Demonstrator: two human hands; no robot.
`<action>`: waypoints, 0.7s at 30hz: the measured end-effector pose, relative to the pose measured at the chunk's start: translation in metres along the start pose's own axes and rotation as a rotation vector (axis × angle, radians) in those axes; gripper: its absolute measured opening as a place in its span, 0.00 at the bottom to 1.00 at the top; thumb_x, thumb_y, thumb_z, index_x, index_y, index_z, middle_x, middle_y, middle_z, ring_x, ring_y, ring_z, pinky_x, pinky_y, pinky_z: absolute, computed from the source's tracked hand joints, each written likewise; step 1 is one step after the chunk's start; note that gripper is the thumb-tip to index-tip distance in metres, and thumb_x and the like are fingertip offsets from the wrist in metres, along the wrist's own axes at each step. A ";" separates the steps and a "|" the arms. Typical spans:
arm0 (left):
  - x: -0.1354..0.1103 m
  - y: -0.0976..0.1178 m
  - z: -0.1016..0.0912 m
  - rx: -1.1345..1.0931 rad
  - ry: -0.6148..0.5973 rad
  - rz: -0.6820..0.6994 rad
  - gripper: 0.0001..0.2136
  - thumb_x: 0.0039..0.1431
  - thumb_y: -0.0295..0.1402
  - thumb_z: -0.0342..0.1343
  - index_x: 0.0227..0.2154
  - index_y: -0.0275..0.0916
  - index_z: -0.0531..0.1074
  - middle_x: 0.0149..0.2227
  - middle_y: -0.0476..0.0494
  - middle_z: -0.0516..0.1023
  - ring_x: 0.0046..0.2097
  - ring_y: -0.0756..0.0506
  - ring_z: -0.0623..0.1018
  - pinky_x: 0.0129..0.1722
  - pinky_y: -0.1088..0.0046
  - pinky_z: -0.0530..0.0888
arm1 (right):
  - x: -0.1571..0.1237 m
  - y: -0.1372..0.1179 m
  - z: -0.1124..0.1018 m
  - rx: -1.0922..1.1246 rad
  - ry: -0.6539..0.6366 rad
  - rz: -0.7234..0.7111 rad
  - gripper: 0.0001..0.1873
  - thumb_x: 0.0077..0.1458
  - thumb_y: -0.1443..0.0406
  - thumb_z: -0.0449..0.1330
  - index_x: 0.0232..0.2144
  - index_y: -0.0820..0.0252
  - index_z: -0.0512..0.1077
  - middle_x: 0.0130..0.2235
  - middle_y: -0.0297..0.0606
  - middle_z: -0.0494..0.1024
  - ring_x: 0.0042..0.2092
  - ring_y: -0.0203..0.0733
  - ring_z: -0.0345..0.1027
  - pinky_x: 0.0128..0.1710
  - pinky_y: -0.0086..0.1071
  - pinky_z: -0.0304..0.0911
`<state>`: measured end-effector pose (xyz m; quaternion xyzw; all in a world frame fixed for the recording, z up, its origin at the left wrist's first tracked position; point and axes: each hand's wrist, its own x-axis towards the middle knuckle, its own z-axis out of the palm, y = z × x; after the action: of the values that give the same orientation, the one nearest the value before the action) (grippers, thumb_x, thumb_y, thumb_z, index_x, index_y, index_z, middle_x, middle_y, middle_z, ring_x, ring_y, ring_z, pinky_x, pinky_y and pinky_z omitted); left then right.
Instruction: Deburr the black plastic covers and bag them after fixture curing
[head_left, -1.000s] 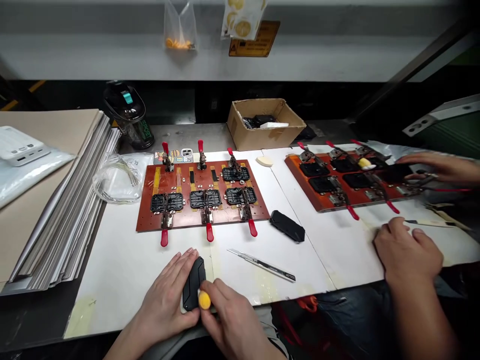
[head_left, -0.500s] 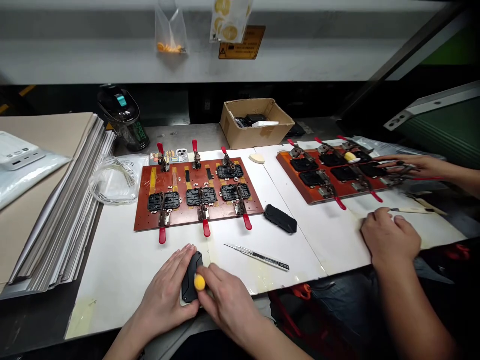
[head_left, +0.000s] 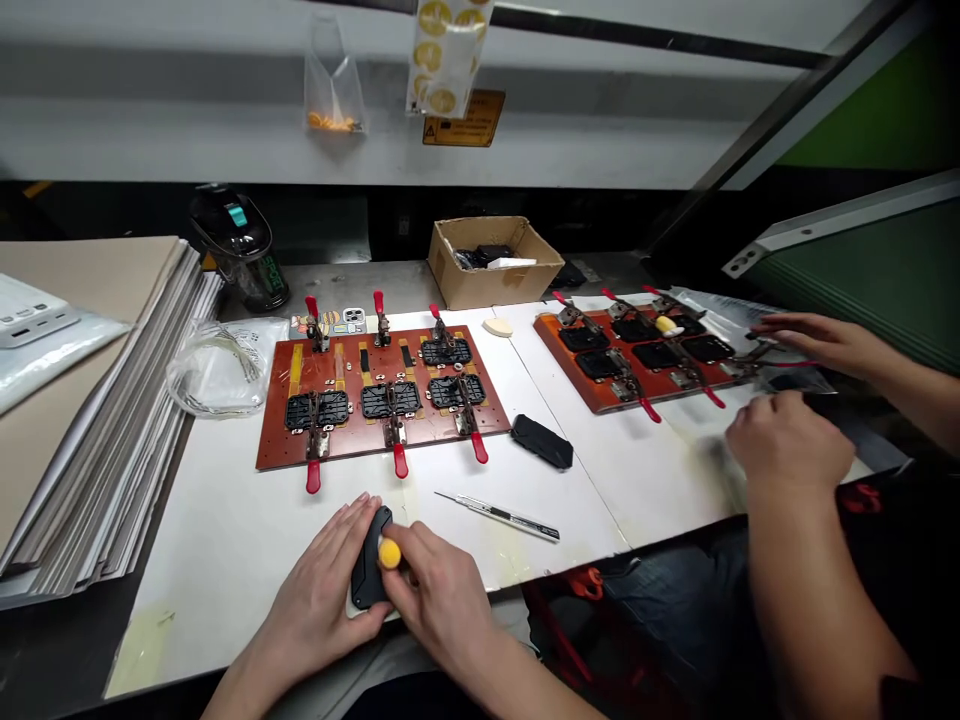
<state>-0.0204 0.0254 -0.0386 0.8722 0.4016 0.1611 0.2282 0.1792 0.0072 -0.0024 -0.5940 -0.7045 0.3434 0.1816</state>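
My left hand (head_left: 319,590) is closed along the left side of a black rectangular case (head_left: 366,568), which lies slanted on the white table top near its front edge. In my right hand (head_left: 448,588) is a small tool with a round yellow end (head_left: 389,553), pinched between thumb and fingers over the case's right side. Its other end is hidden by my fingers. Beyond my hands lies a craft knife (head_left: 499,515), with another black case (head_left: 541,441) behind it. A red-brown fixture board (head_left: 367,447) carries several black frames under red-handled toggle clamps.
A second clamp board (head_left: 600,400) stands at the right, where a co-worker's hands (head_left: 791,440) are at work. Stacked cardboard sheets (head_left: 90,480) border the left side. A cardboard box (head_left: 487,285), a dark bottle (head_left: 244,255) and a bagged wire coil (head_left: 217,370) stand farther back.
The view has tilted slightly up and to the right. My right hand and the yellow-ended tool have moved slightly up along the case; my left hand keeps its hold. The co-worker's nearer hand is moving.
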 end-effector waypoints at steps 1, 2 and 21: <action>0.001 0.000 0.000 0.003 -0.005 0.000 0.47 0.56 0.30 0.60 0.72 0.36 0.38 0.72 0.32 0.55 0.72 0.36 0.57 0.70 0.49 0.63 | -0.008 0.000 -0.006 -0.012 -0.042 0.008 0.12 0.61 0.67 0.57 0.47 0.53 0.72 0.39 0.33 0.75 0.34 0.38 0.69 0.35 0.28 0.60; 0.001 -0.001 0.000 0.006 -0.009 -0.007 0.47 0.56 0.30 0.60 0.72 0.36 0.37 0.72 0.32 0.55 0.72 0.36 0.57 0.70 0.49 0.63 | -0.017 0.000 -0.013 -0.015 -0.090 0.017 0.09 0.60 0.66 0.58 0.43 0.53 0.73 0.37 0.32 0.76 0.34 0.38 0.69 0.34 0.28 0.60; -0.033 0.044 -0.037 -0.340 0.159 -0.134 0.15 0.67 0.27 0.53 0.53 0.48 0.68 0.43 0.44 0.77 0.43 0.47 0.80 0.41 0.73 0.80 | -0.044 0.004 -0.001 0.794 -0.271 0.134 0.17 0.63 0.53 0.60 0.44 0.59 0.73 0.30 0.29 0.70 0.29 0.31 0.57 0.29 0.25 0.51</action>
<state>-0.0308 -0.0159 0.0132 0.7769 0.4428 0.2794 0.3498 0.1926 -0.0346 0.0022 -0.4718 -0.4948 0.6741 0.2795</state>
